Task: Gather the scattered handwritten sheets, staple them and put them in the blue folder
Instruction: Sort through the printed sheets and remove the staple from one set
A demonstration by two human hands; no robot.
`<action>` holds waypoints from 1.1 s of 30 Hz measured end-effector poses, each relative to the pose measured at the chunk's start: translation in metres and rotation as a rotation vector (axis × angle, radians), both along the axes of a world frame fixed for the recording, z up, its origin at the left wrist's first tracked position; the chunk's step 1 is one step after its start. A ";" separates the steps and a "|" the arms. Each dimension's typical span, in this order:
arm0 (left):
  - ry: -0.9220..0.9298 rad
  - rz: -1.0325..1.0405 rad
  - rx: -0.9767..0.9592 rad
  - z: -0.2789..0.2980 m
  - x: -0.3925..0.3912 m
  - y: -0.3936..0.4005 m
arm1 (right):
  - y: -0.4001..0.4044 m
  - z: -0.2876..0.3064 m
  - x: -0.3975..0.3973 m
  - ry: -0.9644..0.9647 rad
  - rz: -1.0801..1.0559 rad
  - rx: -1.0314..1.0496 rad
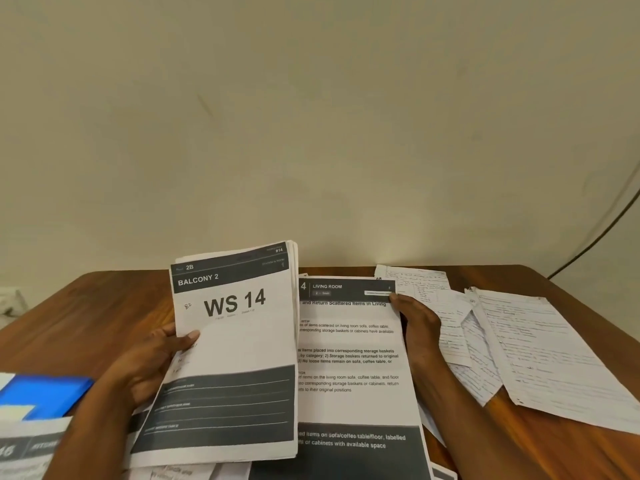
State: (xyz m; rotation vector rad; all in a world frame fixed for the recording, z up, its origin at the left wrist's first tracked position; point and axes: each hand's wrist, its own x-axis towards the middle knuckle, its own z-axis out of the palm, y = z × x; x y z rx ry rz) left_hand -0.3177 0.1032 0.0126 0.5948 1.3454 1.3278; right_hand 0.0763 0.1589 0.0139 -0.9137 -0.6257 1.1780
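Handwritten sheets: fanned loose at the desk's right, unstapled. Blue folder: near left edge. Left hand: fingers grip a raised printed stack headed "BALCONY 2", "WS 14", "#14". Right hand: thumb and fingers pinch the edge of a printed page headed "LIVING ROOM". Step, judged: clearing printed pages; next, collect the handwritten ones squarely. No stapler seen.

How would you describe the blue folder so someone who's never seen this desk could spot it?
Start at the wooden table and go to its near left corner, beside the left hand holding the WS 14 stack. The blue folder lies there, partly cut off by the frame edge. It is the only bright blue thing among white and grey papers.
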 end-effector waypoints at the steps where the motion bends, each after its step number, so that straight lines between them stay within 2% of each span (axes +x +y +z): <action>1: 0.000 0.007 0.000 0.000 0.000 -0.001 | 0.001 -0.001 0.000 0.007 -0.005 0.000; 20: -0.011 0.051 -0.046 -0.003 -0.003 0.002 | 0.004 0.003 0.000 0.076 0.045 0.171; 33: -0.034 -0.021 -0.003 -0.002 -0.002 0.002 | 0.001 0.016 0.000 0.047 -0.011 0.113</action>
